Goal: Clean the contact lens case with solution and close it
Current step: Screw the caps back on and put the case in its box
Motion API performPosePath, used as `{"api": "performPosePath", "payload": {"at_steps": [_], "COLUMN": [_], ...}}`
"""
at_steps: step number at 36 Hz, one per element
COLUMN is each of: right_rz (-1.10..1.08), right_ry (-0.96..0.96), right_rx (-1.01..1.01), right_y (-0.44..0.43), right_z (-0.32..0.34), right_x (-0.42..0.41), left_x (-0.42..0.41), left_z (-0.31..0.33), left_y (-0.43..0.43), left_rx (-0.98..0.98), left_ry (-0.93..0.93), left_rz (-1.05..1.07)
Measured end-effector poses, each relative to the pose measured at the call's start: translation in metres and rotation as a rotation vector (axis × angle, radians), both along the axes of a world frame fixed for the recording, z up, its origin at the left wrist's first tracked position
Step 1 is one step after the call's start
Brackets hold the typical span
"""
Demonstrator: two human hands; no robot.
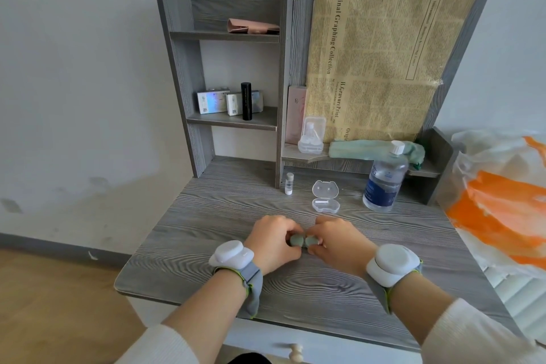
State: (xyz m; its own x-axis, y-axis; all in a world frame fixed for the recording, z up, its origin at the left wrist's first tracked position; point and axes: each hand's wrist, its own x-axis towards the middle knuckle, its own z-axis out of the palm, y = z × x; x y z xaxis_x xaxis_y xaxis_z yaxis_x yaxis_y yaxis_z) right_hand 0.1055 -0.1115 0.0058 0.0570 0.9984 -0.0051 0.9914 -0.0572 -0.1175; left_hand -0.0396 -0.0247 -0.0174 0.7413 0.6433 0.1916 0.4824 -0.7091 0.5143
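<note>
**Two hands, one case, bottle not yet reached**

Both hands meet low on the worktop (206, 216), at about 6 o'clock of its surface. The left hand (274, 241) has its grip curled round the left round of the green contact lens case (302, 241). The right hand (336, 242) pinches the right round in the same way. Holding each end like this steadies the small case and suits twisting a cap. Fingers cover the edges, so I cannot tell whether the caps are seated or loosened.

From the case, a small white-capped vial (289, 183) stands upright at roughly 12 o'clock; its contents are too small to read. At 1 o'clock lies a clear box (325, 198), its hinged lid thrown back flat, with a small white piece in the lower half. At 2 o'clock stands the solution bottle (384, 180), upright with its white cap on and clear liquid inside. It is well apart from both hands yet, I judge, within the right hand's reach.

Rinsing looks not yet begun, as the bottle is capped.
</note>
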Motion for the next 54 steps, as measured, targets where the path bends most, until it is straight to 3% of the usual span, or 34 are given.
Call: {"api": "performPosePath", "payload": {"at_steps": [35, 54], "right_rz": [0.004, 0.005], "right_ry": [-0.012, -0.007], "right_rx": [0.001, -0.005], "right_y": [0.0008, -0.0005], "right_z": [-0.0017, 0.0002], "right_x": [0.0006, -0.0002], "left_x": [-0.0021, -0.0008], "left_z": [-0.0027, -0.0048], "left_y": [0.001, 0.0031], "left_rx": [-0.11, 0.001], "left_ry": [-0.056, -0.017], "left_rz": [-0.008, 0.046]}}
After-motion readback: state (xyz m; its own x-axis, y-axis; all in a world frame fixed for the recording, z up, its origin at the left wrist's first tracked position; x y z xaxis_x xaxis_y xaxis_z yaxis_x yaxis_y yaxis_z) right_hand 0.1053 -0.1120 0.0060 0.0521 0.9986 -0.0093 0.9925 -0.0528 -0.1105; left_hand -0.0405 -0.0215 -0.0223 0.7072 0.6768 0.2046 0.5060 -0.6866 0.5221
